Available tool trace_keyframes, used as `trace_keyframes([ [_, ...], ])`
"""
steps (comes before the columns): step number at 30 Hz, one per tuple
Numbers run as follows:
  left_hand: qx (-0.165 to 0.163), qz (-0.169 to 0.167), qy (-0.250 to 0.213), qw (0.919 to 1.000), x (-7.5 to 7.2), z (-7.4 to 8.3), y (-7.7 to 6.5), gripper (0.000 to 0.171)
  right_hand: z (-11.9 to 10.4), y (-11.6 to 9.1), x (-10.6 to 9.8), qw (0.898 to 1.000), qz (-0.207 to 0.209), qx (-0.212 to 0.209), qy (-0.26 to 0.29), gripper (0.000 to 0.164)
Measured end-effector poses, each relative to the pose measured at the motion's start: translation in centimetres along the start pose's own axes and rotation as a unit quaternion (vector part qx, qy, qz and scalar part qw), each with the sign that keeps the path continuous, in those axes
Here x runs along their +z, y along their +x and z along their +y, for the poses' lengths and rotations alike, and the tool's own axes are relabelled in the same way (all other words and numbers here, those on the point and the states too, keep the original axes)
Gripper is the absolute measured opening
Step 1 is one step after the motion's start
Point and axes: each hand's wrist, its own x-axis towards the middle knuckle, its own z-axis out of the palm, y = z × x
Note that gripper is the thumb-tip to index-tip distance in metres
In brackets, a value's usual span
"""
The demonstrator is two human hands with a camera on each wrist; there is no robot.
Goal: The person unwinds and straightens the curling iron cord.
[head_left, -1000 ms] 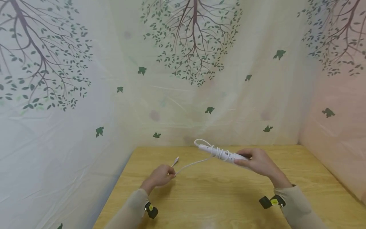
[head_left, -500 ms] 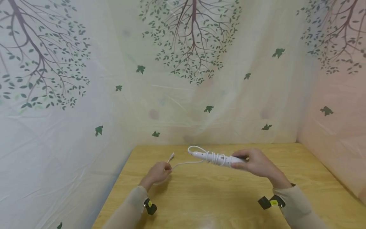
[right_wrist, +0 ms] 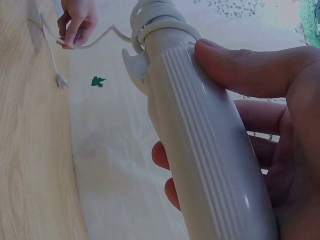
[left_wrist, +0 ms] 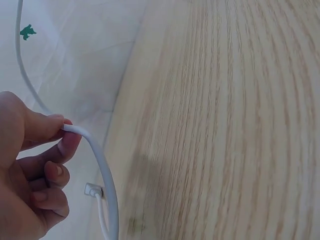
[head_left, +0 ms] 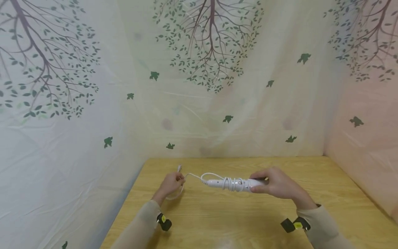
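My right hand [head_left: 276, 183] grips a white curling iron [head_left: 214, 183] by its wide end and holds it level above the table. Up close in the right wrist view, ribs run along its body, with the thumb on one side and fingers curled round the other. Several turns of white cord [head_left: 229, 184] wrap its middle, and a loose loop rises by the narrow end. To the left, my left hand [head_left: 171, 184] pinches the cord between thumb and fingertips. Past the pinch the cord sags in a curve [left_wrist: 102, 162] and leads to a two-pin plug [head_left: 179, 168].
Under both hands lies a wooden table [head_left: 230, 221]. Pale curtains [head_left: 186, 114] printed with trees and green birds hang behind it and along both sides. Each wrist carries a black camera [head_left: 164, 223] over a beige sleeve.
The curling iron has dropped and swung from tilted to nearly level. My left hand has shifted slightly left and up; cord now curves below it, and the stretch between the hands is shorter.
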Motion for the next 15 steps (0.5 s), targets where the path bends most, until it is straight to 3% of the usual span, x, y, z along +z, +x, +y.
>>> trace_keyframes([
  [6, -0.035, 0.023, -0.046, 0.9981, -0.4, 0.3, 0.0, 0.015, 0.1, -0.2, 0.6, 0.999, -0.036, -0.003, 0.008, 0.046],
  [15, -0.051, 0.056, -0.133, 0.9882, -2.0, 2.6, 0.3, 0.012, 0.4, -0.2, 0.8, 0.997, -0.068, 0.001, 0.024, 0.038],
])
